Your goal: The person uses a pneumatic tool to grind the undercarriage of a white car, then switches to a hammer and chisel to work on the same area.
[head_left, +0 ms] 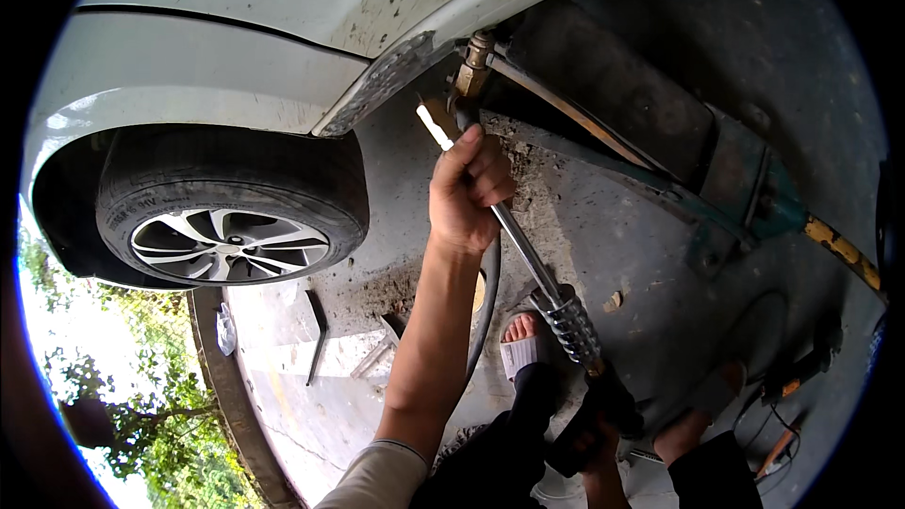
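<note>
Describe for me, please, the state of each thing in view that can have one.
Left hand: closed around the metal rod.
Right hand: at the black handle, grip unclear.
Metal rod: slanting, held.
White car: brown-spattered.
Grey patch: rough, mottled.
Wheel: mounted.

Your head-worn fisheye faces down, close beside the dirt-spotted white metal car body [226,66], toward grey concrete floor [660,320].

open floor [401,203] between the wheel [231,245] and the left hand [469,179], car sill [377,85] blocking the far side, dark hose [493,273] just beside the forearm [429,349], green jack [726,184] crowding the right, slippered foot [520,347] near the metal rod [526,251]
</note>
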### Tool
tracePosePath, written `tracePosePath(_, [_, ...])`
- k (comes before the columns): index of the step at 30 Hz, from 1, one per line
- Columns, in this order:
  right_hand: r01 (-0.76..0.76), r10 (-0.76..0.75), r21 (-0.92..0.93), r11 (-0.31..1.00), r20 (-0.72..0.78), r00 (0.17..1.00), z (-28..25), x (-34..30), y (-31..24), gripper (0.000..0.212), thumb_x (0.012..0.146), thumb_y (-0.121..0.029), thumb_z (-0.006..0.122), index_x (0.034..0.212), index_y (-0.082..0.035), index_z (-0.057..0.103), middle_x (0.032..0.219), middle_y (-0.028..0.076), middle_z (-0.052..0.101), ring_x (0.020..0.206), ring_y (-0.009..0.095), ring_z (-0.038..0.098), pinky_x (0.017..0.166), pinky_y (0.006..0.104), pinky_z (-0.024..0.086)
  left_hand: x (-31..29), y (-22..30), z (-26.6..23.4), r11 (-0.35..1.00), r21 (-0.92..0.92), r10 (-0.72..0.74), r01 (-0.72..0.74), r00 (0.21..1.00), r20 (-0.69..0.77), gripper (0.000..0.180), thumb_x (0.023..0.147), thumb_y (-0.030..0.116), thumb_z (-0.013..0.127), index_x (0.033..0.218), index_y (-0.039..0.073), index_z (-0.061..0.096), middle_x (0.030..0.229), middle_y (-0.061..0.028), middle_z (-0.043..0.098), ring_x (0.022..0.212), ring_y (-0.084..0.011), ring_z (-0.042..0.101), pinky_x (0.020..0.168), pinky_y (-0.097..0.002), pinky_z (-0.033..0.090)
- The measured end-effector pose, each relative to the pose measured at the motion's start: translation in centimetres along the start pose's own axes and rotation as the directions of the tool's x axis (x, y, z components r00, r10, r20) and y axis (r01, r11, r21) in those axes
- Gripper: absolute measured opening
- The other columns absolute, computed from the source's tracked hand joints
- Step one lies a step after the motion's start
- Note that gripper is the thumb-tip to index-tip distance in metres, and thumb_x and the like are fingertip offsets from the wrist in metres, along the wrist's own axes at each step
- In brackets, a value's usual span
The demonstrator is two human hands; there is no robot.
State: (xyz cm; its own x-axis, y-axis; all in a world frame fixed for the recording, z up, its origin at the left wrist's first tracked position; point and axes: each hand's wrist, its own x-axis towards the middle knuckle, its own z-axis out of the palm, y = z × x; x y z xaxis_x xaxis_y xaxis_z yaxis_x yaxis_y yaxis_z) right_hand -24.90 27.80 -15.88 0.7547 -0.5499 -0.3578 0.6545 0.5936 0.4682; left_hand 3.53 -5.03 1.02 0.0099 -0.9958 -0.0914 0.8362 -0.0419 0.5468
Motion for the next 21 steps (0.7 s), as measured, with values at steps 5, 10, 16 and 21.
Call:
tracePosePath(5, [0.007,-0.006,-0.01,1.0,0.023,1.0,0.7,1.0,0.2,0.017,0.089,-0.031,0.054,0.099,-0.016,0.053,0.058,-0.004,0.033,0.055,0.013,0.037,0.055,0.0312,0.034,-0.1,0.7,1.1,0.987,0.158,0.039,-0.02,0.992,-0.117,0.031,0.094,0.019,0.055,0.068,0.015,0.039,0.057,0.0067,0.028,0.044,-0.0041,0.024,0.04,-0.021,0.019])
tracePosePath(10, [0.0,0.0,-0.005,1.0,0.009,1.0,1.4,1.3,0.5,0.02,0.088,-0.029,0.055,0.102,-0.015,0.052,0.06,-0.003,0.035,0.057,0.013,0.039,0.056,0.0312,0.035,-0.1,1.0,1.0,0.974,0.226,0.042,-0.012,0.991,-0.13,0.032,0.093,0.02,0.056,0.068,0.015,0.038,0.055,0.0069,0.026,0.043,-0.0044,0.022,0.039,-0.0218,0.017])
tracePosePath(16, [0.002,-0.003,-0.023,1.0,-0.015,1.0,1.2,1.3,0.5,0.022,0.088,-0.029,0.056,0.103,-0.014,0.052,0.061,-0.003,0.038,0.058,0.013,0.041,0.057,0.031,0.037,0.1,1.1,0.7,0.971,0.239,0.044,-0.013,0.991,-0.126,0.032,0.093,0.02,0.057,0.067,0.016,0.038,0.055,0.0071,0.027,0.042,-0.0041,0.022,0.039,-0.022,0.017])
tracePosePath(21, [0.015,-0.015,-0.009,1.0,-0.033,0.999,1.2,1.3,0.6,0.024,0.087,-0.029,0.057,0.105,-0.014,0.053,0.062,-0.003,0.04,0.059,0.014,0.043,0.057,0.0311,0.038,0.0,1.2,0.7,0.963,0.27,0.053,-0.011,0.987,-0.151,0.034,0.093,0.02,0.057,0.066,0.016,0.037,0.054,0.0077,0.026,0.042,-0.0038,0.022,0.039,-0.0218,0.017])
